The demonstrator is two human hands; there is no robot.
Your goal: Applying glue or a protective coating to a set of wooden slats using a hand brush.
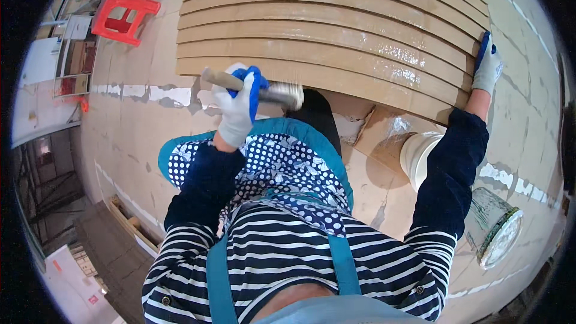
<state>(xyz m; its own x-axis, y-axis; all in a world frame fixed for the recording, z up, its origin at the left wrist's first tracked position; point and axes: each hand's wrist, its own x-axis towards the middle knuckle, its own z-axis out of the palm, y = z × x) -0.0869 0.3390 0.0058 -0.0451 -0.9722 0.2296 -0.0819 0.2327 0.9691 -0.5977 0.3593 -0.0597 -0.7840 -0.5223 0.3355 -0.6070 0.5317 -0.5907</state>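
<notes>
In my left hand (240,99), gloved in white and blue, is a wide brush (279,94) with a wooden handle and pale bristles. The fingers wrap round its handle, and the brush is slightly blurred, just off the near edge of the cardboard. Brown cardboard sheets (312,36) lie overlapped in long, stepped strips, with wet, shiny streaks on several of them. My right hand (489,66), in the same kind of glove, rests along the right edge of the sheets with its fingers stretched out.
Near my right forearm stands a white bucket (414,156), partly hidden, beside a flat cardboard piece (390,135). A clear container with a whitish rim (501,237) is farther right. A red plastic stool (125,17) stands at the far left. Brown boards (114,252) lie at lower left.
</notes>
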